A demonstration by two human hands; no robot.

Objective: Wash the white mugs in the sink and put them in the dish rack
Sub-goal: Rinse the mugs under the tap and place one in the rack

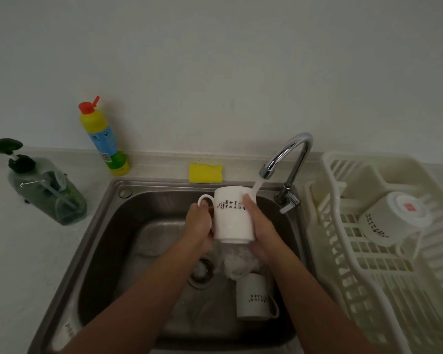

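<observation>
— Holding anything right now?
— Yes. My left hand (198,226) grips the white mug (232,218) by its handle, and my right hand (262,231) wraps its side under the running faucet (296,172), above the sink (100,238).
— Others?
— A second mug (253,297) lies in the basin. A third mug (391,218) sits upside down in the dish rack (368,264), tilted, I think.

White mug (232,218) in both hands under tap (289,159)

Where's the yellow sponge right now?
Head view, centre: the yellow sponge lies on the ledge behind the sink, between the yellow bottle on its left and the faucet on its right.
</observation>
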